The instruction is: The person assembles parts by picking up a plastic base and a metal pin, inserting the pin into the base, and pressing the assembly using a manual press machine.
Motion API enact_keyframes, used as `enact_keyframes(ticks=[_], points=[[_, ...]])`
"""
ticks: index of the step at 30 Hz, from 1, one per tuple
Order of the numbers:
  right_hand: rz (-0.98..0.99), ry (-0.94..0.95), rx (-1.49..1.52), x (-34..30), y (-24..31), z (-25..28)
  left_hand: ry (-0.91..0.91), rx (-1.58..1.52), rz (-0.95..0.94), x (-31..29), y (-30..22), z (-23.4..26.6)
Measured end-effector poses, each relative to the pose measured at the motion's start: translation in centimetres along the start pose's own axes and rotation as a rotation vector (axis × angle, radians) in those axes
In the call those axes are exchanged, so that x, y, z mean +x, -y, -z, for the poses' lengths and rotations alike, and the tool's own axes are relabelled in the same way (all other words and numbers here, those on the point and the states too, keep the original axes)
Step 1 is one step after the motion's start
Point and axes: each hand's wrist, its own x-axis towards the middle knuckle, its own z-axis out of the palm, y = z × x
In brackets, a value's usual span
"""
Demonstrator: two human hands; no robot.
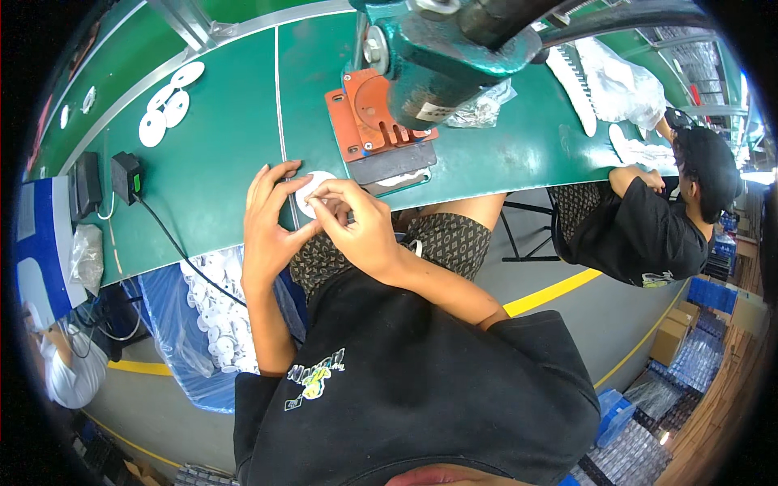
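A round white plastic disc (321, 176) is at the near edge of the green workbench, just left of the press. My left hand (271, 212) holds its left side, thumb below and fingers curled over the rim. Over the disc, my right hand (362, 227) is closed in a pinch, thumb and forefinger together at its face. Anything small between those fingertips is hidden. Right of my hands is an orange fixture (369, 101) with a dark metal plate (395, 164) in front, under a teal press head (442, 77). A white piece (403, 180) shows at the plate's front edge.
Several white discs (152, 128) lie at the back left of the bench. A black box (126, 174) trails a cable. Below the bench, a blue plastic-lined bin (174, 324) holds many white parts. At right, another person (648, 194) sits beside plastic bags (620, 81).
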Motion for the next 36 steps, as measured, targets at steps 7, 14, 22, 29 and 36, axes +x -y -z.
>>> enact_keyframes(ticks=[7, 14, 22, 29, 36], points=[[0.142, -0.028, -0.072, 0.5, 0.6, -0.2, -0.016, 0.024, -0.008, 0.0, 0.1, -0.2], [0.150, -0.032, -0.091, 0.4, 0.3, -0.1, -0.032, 0.046, -0.022, 0.0, 0.1, -0.3], [0.265, -0.043, -0.162, 0.3, -0.3, -0.3, -0.014, 0.048, -0.009, -0.1, 0.1, -0.2], [0.527, -0.031, -0.398, -0.1, 0.8, 1.5, 0.137, -0.099, -0.061, 0.2, 0.8, 1.6], [0.372, -0.134, -0.322, -4.4, -2.4, 8.1, 0.003, -0.096, -0.101, -0.4, 0.5, 2.4]])
